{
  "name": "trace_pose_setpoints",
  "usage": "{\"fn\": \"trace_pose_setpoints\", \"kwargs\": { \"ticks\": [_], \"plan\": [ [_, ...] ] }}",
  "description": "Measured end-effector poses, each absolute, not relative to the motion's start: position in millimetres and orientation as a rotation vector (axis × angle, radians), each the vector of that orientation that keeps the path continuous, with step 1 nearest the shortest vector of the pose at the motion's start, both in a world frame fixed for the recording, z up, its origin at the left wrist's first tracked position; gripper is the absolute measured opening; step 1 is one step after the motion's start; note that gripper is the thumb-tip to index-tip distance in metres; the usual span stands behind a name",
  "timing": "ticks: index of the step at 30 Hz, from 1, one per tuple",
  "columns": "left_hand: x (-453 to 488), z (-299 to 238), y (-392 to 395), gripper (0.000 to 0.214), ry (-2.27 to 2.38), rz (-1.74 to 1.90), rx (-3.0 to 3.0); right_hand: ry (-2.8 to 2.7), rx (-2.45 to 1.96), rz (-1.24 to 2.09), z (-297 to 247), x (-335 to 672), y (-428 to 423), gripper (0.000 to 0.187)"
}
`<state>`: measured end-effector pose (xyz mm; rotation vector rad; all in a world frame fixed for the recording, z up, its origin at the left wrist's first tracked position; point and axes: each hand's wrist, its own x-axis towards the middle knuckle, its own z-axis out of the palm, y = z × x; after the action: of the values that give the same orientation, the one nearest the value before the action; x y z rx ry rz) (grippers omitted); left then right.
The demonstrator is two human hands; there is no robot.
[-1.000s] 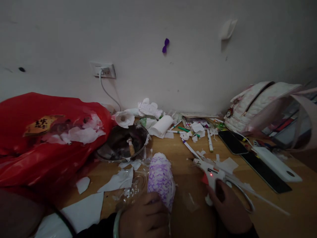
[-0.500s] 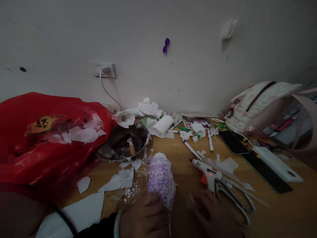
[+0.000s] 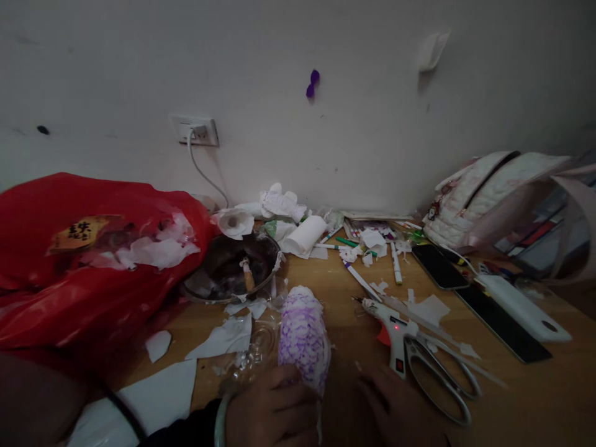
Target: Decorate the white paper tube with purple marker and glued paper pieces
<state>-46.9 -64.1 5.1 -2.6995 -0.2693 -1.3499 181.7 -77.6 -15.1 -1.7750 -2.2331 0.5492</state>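
- The purple-patterned bundle (image 3: 302, 335) is standing out over the near edge of the table (image 3: 535, 397), low in the middle of the view. Its long axis is running away from the person toward the wall, and its rounded free end is pointing at the metal bowl (image 3: 233, 267).
- The left hand (image 3: 272, 410) is wrapping closed around the bundle's near end, so the bundle is reaching straight forward out of that grip.
- The right hand (image 3: 395, 413) is lying just to the right of the bundle, apart from it. It is too dim for me to tell whether the fingers are spread or curled, and I am seeing nothing in it.
- Just beyond the right hand the glue gun (image 3: 393, 332) is lying with its nozzle aiming away and leftward. The scissors (image 3: 437, 379) are resting against it, loops toward the person.
- Paper scraps (image 3: 223, 338) are littering the wood to the left of the bundle, and a red bag (image 3: 84, 267) is slumping beyond them.
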Motion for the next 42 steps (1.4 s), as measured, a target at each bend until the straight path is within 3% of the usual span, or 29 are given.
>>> {"fn": "trace_pose_setpoints", "kwargs": {
  "ticks": [10,22,27,32,38,42],
  "plan": [
    [-47,3,-66,0.024,-0.322,-1.321,-2.715,-1.887,-1.686,0.539,18,145,-74,0.052],
    [-47,6,-65,0.032,-0.326,-1.351,-2.679,-1.920,-1.664,0.076,11,119,-70,0.047],
    [-47,6,-65,0.025,-0.311,-1.333,-2.703,-1.943,-1.687,-0.056,10,113,-68,0.046],
    [-47,6,-64,0.027,-0.322,-1.329,-2.705,-1.920,-1.741,0.157,6,109,-71,0.046],
    [-48,4,-68,0.016,-0.400,-1.235,-2.737,-1.889,-1.834,0.664,19,115,-69,0.054],
    [-48,4,-68,0.023,-0.383,-1.283,-2.718,-1.889,-1.818,0.743,28,117,-66,0.053]
  ]
}}
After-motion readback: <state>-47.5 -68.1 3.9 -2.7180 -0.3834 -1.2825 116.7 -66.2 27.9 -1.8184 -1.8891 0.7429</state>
